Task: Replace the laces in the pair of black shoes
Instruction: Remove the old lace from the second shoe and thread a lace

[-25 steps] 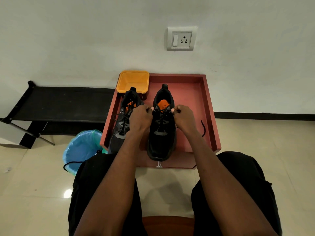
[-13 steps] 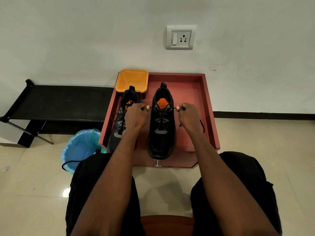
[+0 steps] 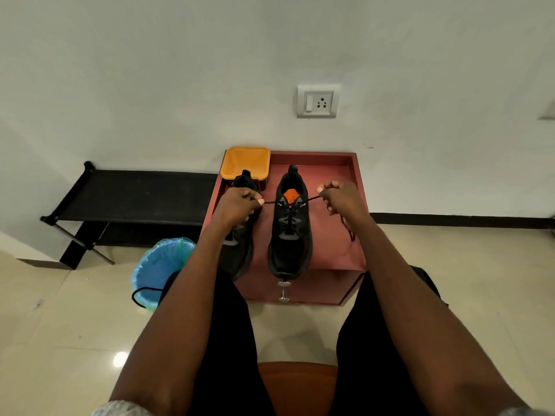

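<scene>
Two black shoes stand on a red tray-topped cabinet point(image 3: 357, 175). The right shoe point(image 3: 290, 235) has an orange insole and is laced with a black lace point(image 3: 312, 199). My left hand point(image 3: 240, 204) pinches one end of that lace, my right hand point(image 3: 341, 196) pinches the other, and the lace runs taut between them across the top eyelets. Its loose tail hangs below my right hand onto the tray. The left shoe point(image 3: 240, 259) is mostly hidden behind my left hand and forearm.
An orange tub point(image 3: 245, 163) sits at the tray's back left corner. A blue-lined bin point(image 3: 159, 265) with a black lace draped over its rim stands on the floor at left. A black rack point(image 3: 135, 193) stands against the wall. A metal knob point(image 3: 283, 291) sticks out of the cabinet front.
My hands have moved apart, from together over the right shoe's tongue to either side of it, drawing the lace ends out tight. The view has tilted up a little.
</scene>
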Tool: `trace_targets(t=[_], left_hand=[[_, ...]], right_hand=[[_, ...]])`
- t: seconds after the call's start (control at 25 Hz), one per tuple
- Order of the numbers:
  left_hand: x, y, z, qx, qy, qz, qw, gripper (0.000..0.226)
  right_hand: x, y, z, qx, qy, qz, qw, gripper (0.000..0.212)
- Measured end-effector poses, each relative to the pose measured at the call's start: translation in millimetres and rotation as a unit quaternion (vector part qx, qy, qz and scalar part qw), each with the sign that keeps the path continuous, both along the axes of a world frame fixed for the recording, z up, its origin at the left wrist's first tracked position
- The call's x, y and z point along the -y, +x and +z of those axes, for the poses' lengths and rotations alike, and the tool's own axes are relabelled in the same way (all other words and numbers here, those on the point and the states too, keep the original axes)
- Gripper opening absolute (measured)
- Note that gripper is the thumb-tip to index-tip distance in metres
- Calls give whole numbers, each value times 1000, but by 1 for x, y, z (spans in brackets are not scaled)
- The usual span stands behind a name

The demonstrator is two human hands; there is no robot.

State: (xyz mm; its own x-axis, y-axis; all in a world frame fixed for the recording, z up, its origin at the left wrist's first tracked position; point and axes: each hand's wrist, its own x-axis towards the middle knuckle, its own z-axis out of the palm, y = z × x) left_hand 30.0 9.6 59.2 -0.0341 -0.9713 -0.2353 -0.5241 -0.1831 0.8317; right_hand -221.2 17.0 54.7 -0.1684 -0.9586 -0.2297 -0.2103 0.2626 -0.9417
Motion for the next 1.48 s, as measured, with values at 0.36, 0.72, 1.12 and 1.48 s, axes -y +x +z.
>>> trace_targets(t=[0.36, 0.72, 1.12, 1.48], left_hand=[[-5, -17, 165, -226, -15, -34, 973, 17], [9, -41, 248, -327, -82, -44, 940, 27], [31, -71, 261, -72, -233, -26, 969, 16], [38, -81, 269, -64, -246, -57, 966, 15]], right_hand=[[2, -7, 171, 148, -6, 100, 984, 14], [13, 7, 259, 244, -71, 152, 955, 34], [27, 20, 281, -40, -224, 54, 972, 4], [28, 19, 281, 10, -255, 13, 967, 9]])
